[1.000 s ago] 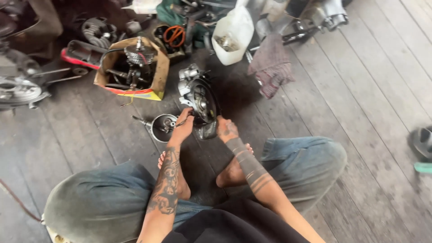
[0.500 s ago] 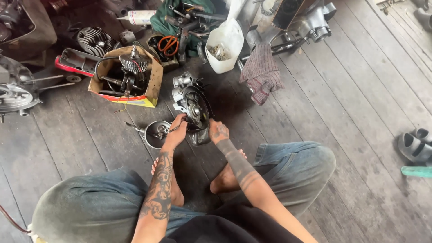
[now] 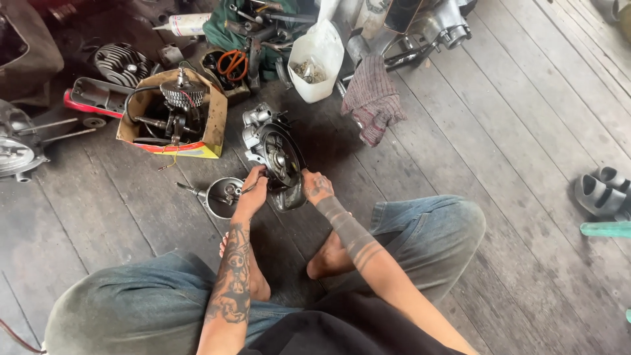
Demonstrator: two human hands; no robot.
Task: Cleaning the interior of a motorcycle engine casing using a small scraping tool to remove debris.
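I sit cross-legged on a plank floor. A grey metal engine casing (image 3: 273, 148) stands tilted on the floor in front of my feet. My left hand (image 3: 253, 194) grips its near left edge, with a thin tool or wire between the fingers. My right hand (image 3: 315, 187) holds the casing's near right edge. A small round metal bowl (image 3: 222, 195) with small parts in it sits just left of my left hand.
A cardboard box (image 3: 213, 118) holding gears and shafts stands at the left. A white plastic jug (image 3: 317, 56) cut open, a checked rag (image 3: 371, 98), orange-handled scissors (image 3: 232, 64) and more engine parts lie behind. Sandals (image 3: 601, 190) rest at the right edge.
The view has shifted slightly, so everything sits a little lower and further right in the frame. Both hands stay on the engine casing, which has barely moved.
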